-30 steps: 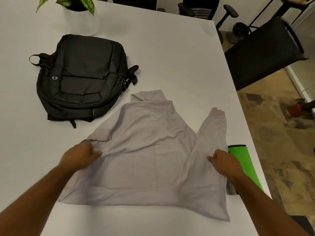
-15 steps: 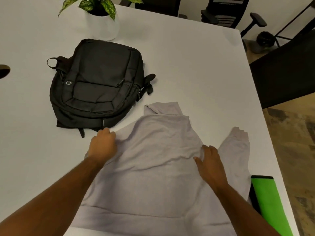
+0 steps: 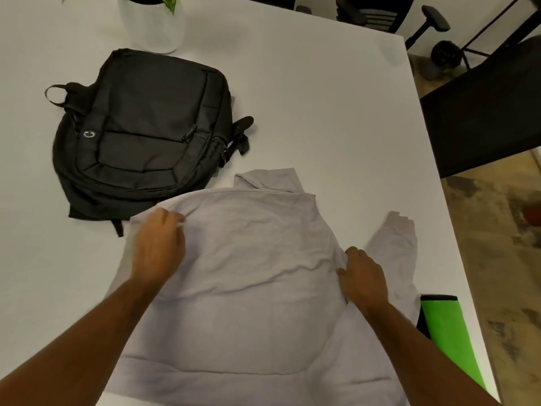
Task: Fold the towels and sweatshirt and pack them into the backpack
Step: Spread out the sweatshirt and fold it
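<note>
Item 1: sweatshirt (image 3: pixel 257 273), pale lilac-grey, lying flat across the near half of the white table (image 3: pixel 336 112). Collar points away from me; hem band runs along the near edge. One sleeve (image 3: pixel 393 244) lies out to my right, cuff pointing away, separate from the body of the garment. The shoulder on my left side is lifted into a small ridge of fabric.

Item 2: my left hand (image 3: pixel 158 247), on the sweatshirt's left shoulder, fingers curled and pinching a fold of the cloth at the fingertips.

Item 3: my right hand (image 3: pixel 363 276), on the seam where the right sleeve meets the body. Fingers are bent down into the cloth; I cannot tell whether they grip it or only press.

Item 4: backpack (image 3: pixel 143 136), black, lying flat with its front pocket up, beyond and left of the sweatshirt. Its near corner sits just beside the garment's left shoulder. Carry loop points left. Zips appear closed.

Item 5: towel (image 3: pixel 448 332), bright green with a dark edge, at the right table edge, partly under the sweatshirt's right side.

Item 6: white plant pot (image 3: pixel 155 24), just beyond the backpack.

Item 7: dark chairs (image 3: pixel 483 112), off the table's right side.
</note>
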`<state>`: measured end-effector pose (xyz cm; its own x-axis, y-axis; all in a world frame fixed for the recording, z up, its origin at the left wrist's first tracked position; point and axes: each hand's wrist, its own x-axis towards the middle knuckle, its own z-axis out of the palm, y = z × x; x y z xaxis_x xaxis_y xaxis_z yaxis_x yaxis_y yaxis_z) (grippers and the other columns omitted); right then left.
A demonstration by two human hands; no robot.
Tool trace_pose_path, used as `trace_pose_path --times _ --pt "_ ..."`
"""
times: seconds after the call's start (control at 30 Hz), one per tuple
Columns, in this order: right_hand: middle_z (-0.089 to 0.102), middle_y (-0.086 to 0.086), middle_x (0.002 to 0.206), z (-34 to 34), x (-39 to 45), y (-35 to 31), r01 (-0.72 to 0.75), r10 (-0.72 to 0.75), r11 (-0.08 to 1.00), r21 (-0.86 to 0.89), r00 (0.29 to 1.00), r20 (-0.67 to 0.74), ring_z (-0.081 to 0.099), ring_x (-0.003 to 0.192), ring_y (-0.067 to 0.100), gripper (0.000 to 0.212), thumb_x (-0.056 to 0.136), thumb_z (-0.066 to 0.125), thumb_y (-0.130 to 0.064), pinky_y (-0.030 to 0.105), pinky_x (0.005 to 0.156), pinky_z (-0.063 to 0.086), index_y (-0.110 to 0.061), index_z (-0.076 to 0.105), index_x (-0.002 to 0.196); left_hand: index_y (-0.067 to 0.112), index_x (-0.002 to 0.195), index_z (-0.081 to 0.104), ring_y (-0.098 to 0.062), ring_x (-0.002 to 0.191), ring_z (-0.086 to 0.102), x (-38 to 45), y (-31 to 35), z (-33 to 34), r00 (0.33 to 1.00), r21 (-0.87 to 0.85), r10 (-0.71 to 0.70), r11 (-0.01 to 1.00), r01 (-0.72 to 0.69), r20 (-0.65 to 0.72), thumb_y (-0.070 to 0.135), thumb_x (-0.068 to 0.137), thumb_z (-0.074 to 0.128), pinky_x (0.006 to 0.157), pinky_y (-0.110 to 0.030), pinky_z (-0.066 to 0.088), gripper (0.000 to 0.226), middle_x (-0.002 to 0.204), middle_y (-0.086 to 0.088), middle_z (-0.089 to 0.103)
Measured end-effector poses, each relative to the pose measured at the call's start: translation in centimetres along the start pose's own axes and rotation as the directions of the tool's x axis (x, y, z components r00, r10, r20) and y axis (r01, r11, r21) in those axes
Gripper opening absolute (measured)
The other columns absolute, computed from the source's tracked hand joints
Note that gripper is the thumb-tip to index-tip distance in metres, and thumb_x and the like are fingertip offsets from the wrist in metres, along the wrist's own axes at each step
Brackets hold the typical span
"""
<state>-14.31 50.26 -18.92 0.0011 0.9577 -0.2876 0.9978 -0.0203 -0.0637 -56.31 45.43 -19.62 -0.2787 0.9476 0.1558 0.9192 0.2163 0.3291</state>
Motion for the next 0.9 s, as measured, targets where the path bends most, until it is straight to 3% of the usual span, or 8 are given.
trace_pose_path --times 0.07,0.13,0.23,0.33,0.43,0.57,0.63,0.9 --pt "0.060 0.004 0.092 0.3 -0.5 -0.2 0.032 -0.033 0.999 -0.013 0.995 -0.091 0.061 0.078 0.024 0.013 0.091 0.065 -0.021 0.038 0.072 0.049 -0.014 0.055 0.098 0.010 0.115 0.068 -0.031 0.094 0.062 -1.8 1.3 1.8 0.985 -0.030 0.074 0.997 -0.070 0.154 0.015 0.092 0.068 0.080 -0.044 0.054 0.023 0.106 -0.011 0.063" --pt "0.061 0.007 0.093 0.6 -1.4 -0.5 0.075 -0.075 0.997 -0.006 0.988 -0.138 0.061 0.079 0.026 0.014 0.090 0.063 -0.016 0.039 0.071 0.047 -0.011 0.060 0.103 0.009 0.120 0.065 -0.039 0.095 0.060 -2.7 2.0 3.3 0.974 0.032 0.008 0.999 -0.016 0.228 0.020 0.088 0.073 0.082 -0.050 0.054 0.035 0.106 -0.018 0.062" --pt "0.059 0.010 0.124 1.2 -3.2 -0.5 0.112 -0.101 0.990 0.083 0.986 -0.132 0.058 0.108 0.028 0.041 0.098 0.059 -0.029 0.042 0.091 0.049 -0.012 0.055 0.135 0.003 0.124 0.062 -0.046 0.102 0.055 -3.2 3.5 4.1 0.971 0.033 -0.127 0.992 0.122 0.203 0.016 0.087 0.074 0.088 -0.057 0.048 0.041 0.113 -0.027 0.059" --pt "0.042 0.010 0.153 1.1 -5.4 1.0 0.007 0.051 0.963 0.269 0.977 -0.209 0.043 0.136 0.028 0.051 0.102 0.056 -0.033 0.045 0.112 0.039 -0.012 0.046 0.147 0.006 0.131 0.054 -0.042 0.113 0.048 -5.0 5.6 3.8 0.987 -0.079 -0.122 0.988 0.130 0.100 0.022 0.096 0.065 0.094 -0.057 0.043 0.040 0.126 -0.022 0.053" --pt "0.038 0.014 0.156 2.1 -8.2 3.7 -0.086 0.203 0.933 0.350 0.928 -0.313 0.042 0.138 0.033 0.051 0.101 0.057 -0.029 0.048 0.112 0.039 -0.008 0.046 0.147 0.009 0.139 0.052 -0.041 0.127 0.045 -8.3 6.6 3.9 0.993 -0.105 0.030 0.994 -0.018 0.110 0.034 0.099 0.048 0.101 -0.056 0.039 0.048 0.141 -0.019 0.048" --pt "0.015 0.016 0.167 6.8 -13.4 6.4 -0.101 0.137 0.969 0.224 0.979 -0.152 0.023 0.152 0.032 0.073 0.103 0.041 -0.055 0.050 0.121 0.029 -0.015 0.020 0.161 0.014 0.159 0.032 -0.033 0.154 0.021 -12.5 5.2 5.5 0.956 -0.031 0.134 0.991 -0.130 0.260 0.045 0.101 0.031 0.120 -0.056 0.020 0.065 0.166 -0.016 0.025" --pt "0.001 0.012 0.170 9.1 -15.6 7.0 -0.064 0.076 0.987 0.145 0.994 -0.078 0.007 0.157 0.028 0.079 0.102 0.030 -0.062 0.052 0.124 0.019 -0.020 0.006 0.163 0.017 0.162 0.022 -0.027 0.158 0.009 -13.5 4.3 5.6 0.945 -0.006 0.140 0.989 -0.145 0.294 0.048 0.102 0.026 0.125 -0.054 0.012 0.068 0.170 -0.012 0.014" --pt "-0.003 0.011 0.170 10.6 -18.9 7.8 -0.048 0.055 0.993 0.105 0.996 -0.065 -0.001 0.157 0.027 0.080 0.101 0.024 -0.065 0.054 0.125 0.009 -0.020 0.000 0.163 0.017 0.163 0.020 -0.025 0.158 0.008 -15.8 3.4 4.7 0.943 0.072 0.149 0.981 -0.178 0.299 0.044 0.103 0.032 0.125 -0.055 0.013 0.067 0.170 -0.011 0.013"
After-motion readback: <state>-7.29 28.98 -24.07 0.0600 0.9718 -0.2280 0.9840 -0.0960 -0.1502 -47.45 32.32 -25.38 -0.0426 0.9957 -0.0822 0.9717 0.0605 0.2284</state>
